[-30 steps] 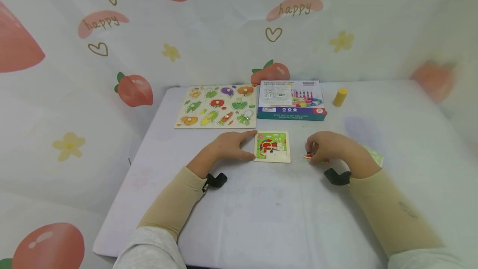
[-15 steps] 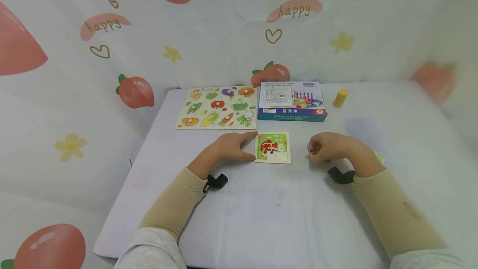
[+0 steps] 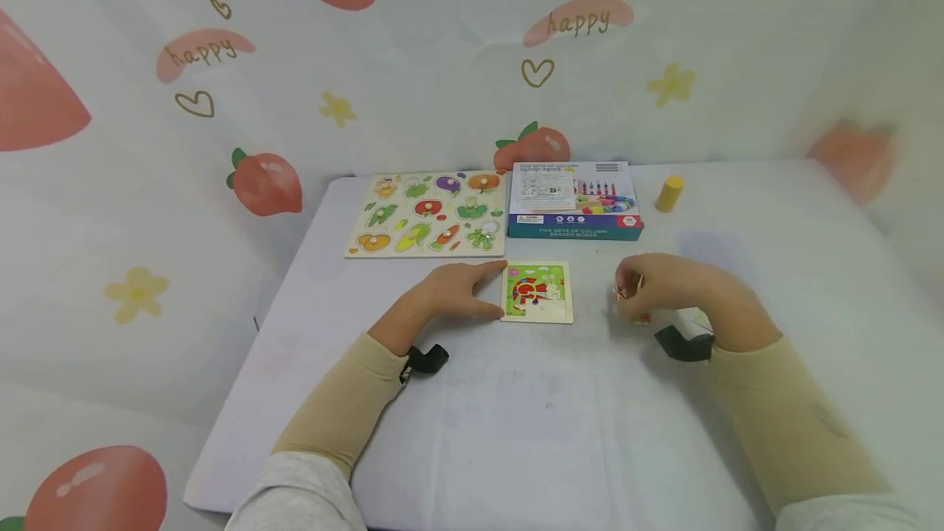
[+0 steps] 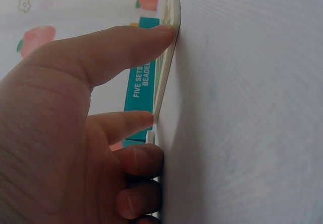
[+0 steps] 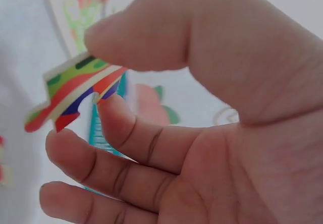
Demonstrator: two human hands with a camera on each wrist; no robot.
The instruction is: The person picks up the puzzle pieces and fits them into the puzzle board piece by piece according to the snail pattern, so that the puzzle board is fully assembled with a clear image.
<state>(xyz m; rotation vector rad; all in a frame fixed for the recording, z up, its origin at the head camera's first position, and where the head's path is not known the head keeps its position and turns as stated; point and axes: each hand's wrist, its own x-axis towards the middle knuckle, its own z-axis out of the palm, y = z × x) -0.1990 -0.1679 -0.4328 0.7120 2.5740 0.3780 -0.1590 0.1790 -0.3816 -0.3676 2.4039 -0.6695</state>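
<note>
A small square jigsaw board [image 3: 537,319] with a snail picture lies flat on the table; a bare gap shows at its lower right. My left hand [image 3: 450,292] rests beside it, thumb and index fingertip touching its left edge, as the left wrist view [image 4: 75,82] also shows the fingertips at the edge. To the right of the board, my right hand [image 3: 667,281] pinches a jigsaw piece [image 5: 75,90] striped green, red, white and blue between thumb and fingertips. A red bit of another piece [image 3: 642,319] shows below this hand, mostly hidden.
Behind stand a vegetable peg puzzle [image 3: 431,248] and a boxed bead set [image 3: 575,229]. A yellow cylinder [image 3: 669,194] stands at the back right. Part of a pale green sheet [image 3: 701,316] shows beside the right wrist.
My right hand has moved slightly right and lifted the jigsaw piece, turning it in the fingers. The left hand and the board have stayed put.
</note>
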